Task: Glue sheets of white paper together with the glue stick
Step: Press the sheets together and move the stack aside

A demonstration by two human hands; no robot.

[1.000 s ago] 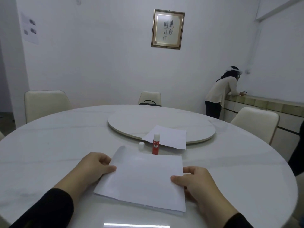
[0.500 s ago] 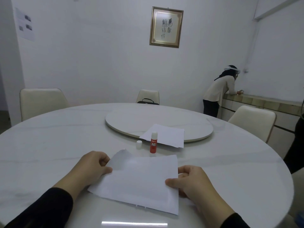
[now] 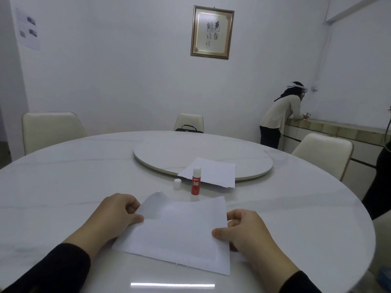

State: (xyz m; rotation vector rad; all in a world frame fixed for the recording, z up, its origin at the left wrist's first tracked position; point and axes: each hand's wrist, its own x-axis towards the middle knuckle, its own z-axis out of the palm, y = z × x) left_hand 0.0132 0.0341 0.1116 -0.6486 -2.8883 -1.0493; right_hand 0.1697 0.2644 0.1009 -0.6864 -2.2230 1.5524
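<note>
A stack of white paper sheets [image 3: 179, 233] lies in front of me on the round white table [image 3: 63, 187]. My left hand [image 3: 114, 214] pinches its left edge and my right hand [image 3: 243, 231] pinches its right edge. The far left corner of the sheets curls upward. Just beyond stands an uncapped red glue stick [image 3: 196, 181], upright, with its white cap [image 3: 177, 184] to its left. Another pile of white paper [image 3: 211, 172] rests partly on the turntable [image 3: 203, 157].
Cream chairs [image 3: 50, 130] stand around the table, one at the far side holding a black bag [image 3: 188, 129]. A person [image 3: 281, 115] leans on a counter at the back right. Another dark figure [image 3: 380, 180] is at the right edge.
The sheets have shifted slightly left and toward me, with both hands still holding the edges. The camera view tilted down a little.
</note>
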